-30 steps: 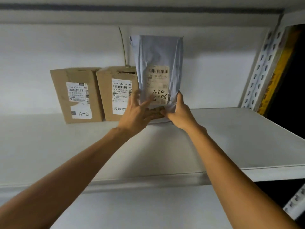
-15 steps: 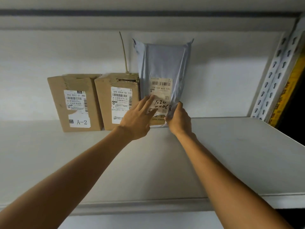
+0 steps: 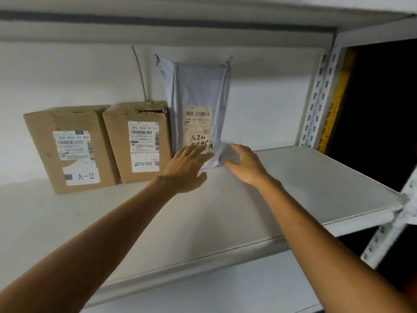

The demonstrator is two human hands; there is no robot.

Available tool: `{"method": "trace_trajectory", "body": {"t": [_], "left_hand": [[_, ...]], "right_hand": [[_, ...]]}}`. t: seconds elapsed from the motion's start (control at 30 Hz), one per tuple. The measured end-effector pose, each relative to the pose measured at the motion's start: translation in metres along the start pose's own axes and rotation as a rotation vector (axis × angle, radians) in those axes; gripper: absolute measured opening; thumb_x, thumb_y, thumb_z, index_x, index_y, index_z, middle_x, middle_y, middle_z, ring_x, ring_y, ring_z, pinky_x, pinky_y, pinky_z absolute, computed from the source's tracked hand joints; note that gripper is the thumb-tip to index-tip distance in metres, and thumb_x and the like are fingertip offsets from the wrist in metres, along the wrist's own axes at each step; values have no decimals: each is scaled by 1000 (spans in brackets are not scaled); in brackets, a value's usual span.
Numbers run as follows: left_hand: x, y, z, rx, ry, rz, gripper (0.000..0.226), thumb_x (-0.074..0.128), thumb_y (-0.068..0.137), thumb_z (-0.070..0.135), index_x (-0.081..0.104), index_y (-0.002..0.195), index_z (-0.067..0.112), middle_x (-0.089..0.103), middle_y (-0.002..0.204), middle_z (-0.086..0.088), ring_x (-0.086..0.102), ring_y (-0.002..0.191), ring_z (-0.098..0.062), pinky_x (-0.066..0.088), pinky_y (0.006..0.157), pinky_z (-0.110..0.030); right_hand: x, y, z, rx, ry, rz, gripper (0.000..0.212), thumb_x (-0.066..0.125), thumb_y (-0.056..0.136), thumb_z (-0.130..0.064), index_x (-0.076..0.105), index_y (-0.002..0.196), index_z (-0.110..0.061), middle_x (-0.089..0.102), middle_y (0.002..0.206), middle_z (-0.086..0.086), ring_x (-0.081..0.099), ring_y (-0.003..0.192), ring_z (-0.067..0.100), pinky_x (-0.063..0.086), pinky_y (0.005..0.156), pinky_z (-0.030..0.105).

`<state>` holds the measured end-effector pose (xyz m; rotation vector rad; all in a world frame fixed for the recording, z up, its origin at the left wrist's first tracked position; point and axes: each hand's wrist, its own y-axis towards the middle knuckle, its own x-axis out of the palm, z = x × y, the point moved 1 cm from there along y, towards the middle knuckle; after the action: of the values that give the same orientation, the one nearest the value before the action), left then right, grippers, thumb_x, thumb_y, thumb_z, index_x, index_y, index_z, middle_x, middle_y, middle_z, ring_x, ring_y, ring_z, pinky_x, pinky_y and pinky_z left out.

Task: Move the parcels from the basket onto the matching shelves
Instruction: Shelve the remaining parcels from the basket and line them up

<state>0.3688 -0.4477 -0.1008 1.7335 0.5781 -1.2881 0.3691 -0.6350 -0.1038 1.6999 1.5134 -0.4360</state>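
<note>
Change: both hands sit lower on the grey mailer bag (image 3: 198, 91) than half a second ago. The right hand (image 3: 246, 163), which clasped the bag's right edge, is now at its lower right corner.
Bag: stands upright on the white shelf (image 3: 293, 188), leaning back against the wall, its printed label with handwritten digits facing out.
Neighbours: the bag's left edge is just beside a cardboard box (image 3: 140, 118). A second box (image 3: 67, 123), with a sticker reading A-2 (image 3: 85, 176), stands left of that one, the two touching or nearly so.
Left hand (image 3: 185, 168): released, fingers straight, fingertips resting on the bag's lower front at the bottom of the label.
Right hand: blurred against the bag's corner, so I cannot tell whether it grasps the plastic or only touches it.
Frame: a perforated white upright (image 3: 316, 98) stands at the shelf's right end.
</note>
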Motion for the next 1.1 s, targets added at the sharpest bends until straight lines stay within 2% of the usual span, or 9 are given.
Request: {"method": "trace_trajectory", "body": {"t": [0.17, 0.33, 0.47, 0.57, 0.67, 0.77, 0.9, 1.03, 1.1], "left_hand": [[0, 19, 49, 82, -272, -89, 58, 52, 92, 33, 32, 146, 30, 29, 154, -4, 24, 141, -25, 18, 114, -38], [-6, 8, 129, 324, -504, -211, 56, 52, 94, 29, 32, 146, 29, 32, 153, -2, 29, 139, -25, 22, 115, -39], [-20, -33, 204, 487, -624, -274, 53, 52, 95, 30, 34, 145, 30, 36, 150, -3, 36, 135, -26, 31, 112, -46], [-28, -74, 255, 611, -695, -336, 52, 54, 95, 26, 36, 144, 28, 39, 148, -4, 40, 132, -26, 36, 109, -45], [-33, -114, 302, 738, -747, -408, 52, 54, 95, 27, 36, 145, 29, 38, 148, -5, 39, 134, -24, 36, 109, -43], [-37, -161, 351, 834, -757, -490, 52, 53, 95, 30, 36, 144, 31, 37, 148, -2, 37, 134, -22, 36, 106, -36], [-36, -239, 409, 907, -767, -568, 52, 54, 95, 29, 37, 144, 30, 39, 148, -2, 41, 132, -22, 38, 106, -38], [-13, -321, 452, 1029, -697, -692, 55, 56, 94, 25, 35, 145, 26, 36, 151, -1, 36, 136, -19, 33, 110, -35], [3, -356, 466, 1041, -703, -743, 55, 57, 94, 21, 37, 145, 24, 40, 148, -3, 41, 133, -19, 37, 101, -29]], "right_hand": [[-39, -71, 20, 209, -36, 101, 65, 61, 91, -40, 36, 147, -18, 37, 151, 8, 38, 136, 29, 33, 108, 34], [-69, -177, 29, 440, -63, 297, 68, 63, 86, -52, 40, 145, -25, 41, 148, 1, 40, 134, 23, 35, 107, 33], [-94, -281, 32, 607, -120, 452, 70, 64, 84, -55, 42, 143, -26, 43, 147, 5, 40, 135, 24, 34, 105, 30], [-110, -363, 31, 764, -56, 518, 74, 60, 84, -59, 34, 147, -31, 33, 153, 2, 34, 139, 24, 31, 100, 27], [-116, -439, 25, 885, -1, 587, 76, 60, 85, -58, 29, 149, -30, 33, 154, 3, 36, 139, 24, 33, 104, 31], [-113, -510, 16, 946, -8, 638, 75, 59, 89, -52, 29, 150, -22, 35, 153, 3, 37, 138, 21, 30, 96, 23], [-102, -605, 0, 990, -8, 687, 63, 59, 92, -44, 38, 145, -16, 45, 147, 7, 51, 114, 12, 39, 84, 10], [-85, -699, -9, 1114, 39, 685, 66, 59, 92, -44, 34, 147, -16, 42, 148, 10, 49, 127, 26, 44, 103, 39], [-69, -739, -11, 1146, 65, 659, 61, 60, 92, -41, 40, 143, -16, 51, 138, 9, 53, 120, 24, 47, 100, 38]]}}
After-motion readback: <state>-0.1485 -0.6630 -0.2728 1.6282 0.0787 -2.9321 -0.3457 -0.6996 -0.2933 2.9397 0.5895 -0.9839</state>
